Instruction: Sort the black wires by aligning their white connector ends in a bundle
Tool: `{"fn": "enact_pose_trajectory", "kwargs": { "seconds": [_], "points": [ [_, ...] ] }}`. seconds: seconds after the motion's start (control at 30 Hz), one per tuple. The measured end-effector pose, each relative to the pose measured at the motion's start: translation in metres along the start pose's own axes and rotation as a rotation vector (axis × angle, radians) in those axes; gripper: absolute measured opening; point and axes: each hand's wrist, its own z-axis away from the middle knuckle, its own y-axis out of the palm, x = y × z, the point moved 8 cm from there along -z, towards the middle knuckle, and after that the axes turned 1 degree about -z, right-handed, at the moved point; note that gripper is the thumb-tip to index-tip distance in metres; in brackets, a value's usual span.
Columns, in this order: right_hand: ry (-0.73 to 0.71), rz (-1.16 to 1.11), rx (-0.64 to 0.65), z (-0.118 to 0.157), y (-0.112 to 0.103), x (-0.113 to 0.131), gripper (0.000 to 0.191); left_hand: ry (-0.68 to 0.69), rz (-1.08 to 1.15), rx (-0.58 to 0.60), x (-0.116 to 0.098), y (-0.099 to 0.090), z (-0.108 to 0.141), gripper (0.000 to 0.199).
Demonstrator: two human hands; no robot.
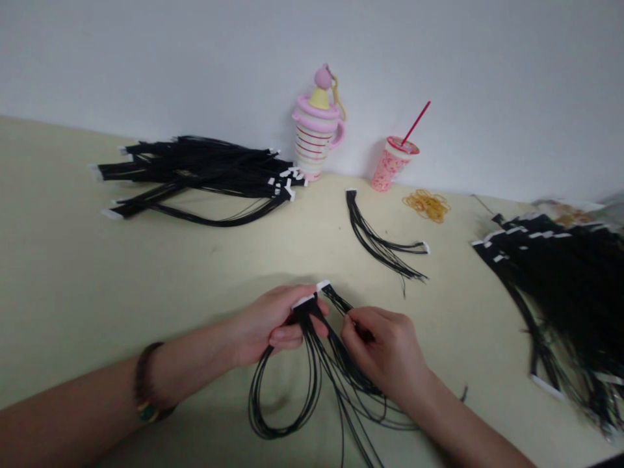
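Note:
My left hand (pixel 277 325) is closed around the connector end of a black wire harness (pixel 312 351), whose white connector (pixel 305 301) shows by the thumb. Some of its wires curl into a loop below that hand; others trail down toward the front. A second white connector (pixel 322 285) sticks up just beyond the left fingertips, with black wires leading from it to my right hand (pixel 383 348). Those wires are pinched between the right thumb and fingers. Behind my hands, a separate black wire harness (pixel 373 240) lies on the table.
A pile of black harnesses (pixel 195 169) lies at the back left, and another heap (pixel 565 279) at the right. Along the wall stand a pink-lidded striped cup (pixel 312 146) and a pink cup with a red straw (pixel 390 166). Yellow rubber bands (pixel 427 205) lie nearby.

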Motion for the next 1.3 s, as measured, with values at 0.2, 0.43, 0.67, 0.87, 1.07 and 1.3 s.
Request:
{"fn": "enact_pose_trajectory", "kwargs": {
  "seconds": [0.2, 0.43, 0.67, 0.87, 1.07, 1.3],
  "points": [
    [-0.022, 0.060, -0.024, 0.002, 0.001, 0.003, 0.025, 0.015, -0.026, -0.013, 0.000, -0.002, 0.000, 0.034],
    [-0.067, 0.029, -0.029, 0.001, 0.001, 0.009, 0.026, 0.041, -0.047, -0.013, -0.003, 0.000, 0.000, 0.032],
    [-0.053, 0.021, -0.002, 0.002, 0.003, 0.008, 0.028, 0.028, -0.034, -0.022, -0.001, 0.000, 0.000, 0.032],
    [-0.035, 0.011, 0.035, 0.001, 0.008, 0.003, 0.027, 0.030, -0.052, -0.008, -0.002, 0.001, 0.000, 0.034],
    [-0.048, -0.027, 0.084, 0.000, 0.015, 0.003, 0.028, 0.063, -0.210, 0.012, -0.006, 0.013, 0.007, 0.038],
    [-0.058, -0.067, 0.129, 0.000, 0.017, 0.005, 0.024, 0.084, -0.429, -0.074, -0.004, 0.020, 0.015, 0.037]
  ]
}}
